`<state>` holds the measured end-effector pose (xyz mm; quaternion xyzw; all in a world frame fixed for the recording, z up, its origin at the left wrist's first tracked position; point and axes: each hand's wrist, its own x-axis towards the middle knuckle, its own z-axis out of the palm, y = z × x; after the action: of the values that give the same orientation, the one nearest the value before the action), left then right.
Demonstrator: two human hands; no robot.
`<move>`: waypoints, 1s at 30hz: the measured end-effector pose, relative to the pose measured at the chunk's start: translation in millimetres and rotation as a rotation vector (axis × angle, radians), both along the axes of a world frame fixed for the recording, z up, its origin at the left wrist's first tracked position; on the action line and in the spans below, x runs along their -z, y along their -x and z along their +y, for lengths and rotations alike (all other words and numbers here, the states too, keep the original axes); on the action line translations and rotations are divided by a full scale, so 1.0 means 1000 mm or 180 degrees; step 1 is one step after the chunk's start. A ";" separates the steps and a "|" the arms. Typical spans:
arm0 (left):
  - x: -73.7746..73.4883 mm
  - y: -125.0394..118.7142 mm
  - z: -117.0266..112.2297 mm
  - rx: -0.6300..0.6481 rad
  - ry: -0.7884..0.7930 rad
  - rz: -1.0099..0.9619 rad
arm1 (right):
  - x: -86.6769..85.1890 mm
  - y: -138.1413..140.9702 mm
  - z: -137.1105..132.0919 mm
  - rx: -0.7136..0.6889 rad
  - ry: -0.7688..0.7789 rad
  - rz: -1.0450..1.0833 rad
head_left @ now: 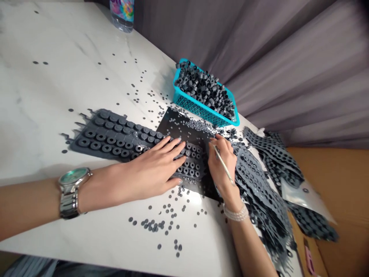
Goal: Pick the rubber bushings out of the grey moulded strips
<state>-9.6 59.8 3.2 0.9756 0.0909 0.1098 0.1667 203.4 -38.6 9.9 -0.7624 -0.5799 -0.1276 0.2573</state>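
Note:
My left hand (155,165) lies flat with its fingers spread over a dark grey moulded rubber sheet (115,132) that carries rows of round, ring-shaped bumps. Under the sheet's right end is a black mat (184,132), strewn with small grey discs. Just right of that end, my right hand (221,161) is closed around a thin, light-coloured pen-like tool (223,163). The tool's working tip is hidden by the fingers. Loose discs (152,225) are scattered on the white table in front of the sheet and behind it.
A turquoise basket (198,111) heaped with small dark grey rubber pieces (204,86) stands behind the mat. Several perforated rubber sheets (259,188) are piled on the right. A plastic bottle (122,15) stands at the back, and a pink-handled cutter (309,259) lies at lower right.

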 end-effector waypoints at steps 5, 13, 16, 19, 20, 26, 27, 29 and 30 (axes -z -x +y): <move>-0.003 -0.001 -0.001 -0.0070 0.0057 0.0028 | -0.007 0.014 -0.019 -0.0661 0.0124 -0.0101; -0.008 -0.003 -0.001 -0.0096 0.0194 0.0174 | -0.007 0.032 -0.025 -0.1441 0.0227 -0.0461; -0.010 -0.004 0.000 -0.0079 0.0190 0.0207 | -0.008 0.029 -0.024 -0.1525 0.0408 -0.0617; -0.012 -0.004 -0.001 -0.0032 0.0203 0.0263 | -0.006 0.029 -0.023 -0.1623 0.0524 -0.0828; -0.012 -0.004 -0.001 -0.0028 0.0205 0.0259 | -0.005 0.029 -0.023 -0.1664 0.0534 -0.0895; -0.010 -0.004 -0.001 -0.0090 0.0170 0.0143 | -0.002 0.013 -0.019 -0.0668 -0.0226 -0.0714; -0.009 -0.004 -0.001 -0.0077 0.0169 0.0158 | -0.004 0.007 -0.019 -0.0386 -0.0346 -0.0627; -0.009 -0.003 -0.002 -0.0070 0.0138 0.0180 | -0.007 -0.002 -0.020 0.0062 -0.0328 -0.0422; -0.009 -0.003 -0.003 -0.0098 0.0099 0.0164 | -0.008 -0.004 -0.021 0.0122 -0.0236 -0.0371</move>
<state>-6.9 56.8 12.5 0.9739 0.1119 0.0858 0.1777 207.5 -59.4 18.4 -0.7546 -0.5741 -0.1981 0.2486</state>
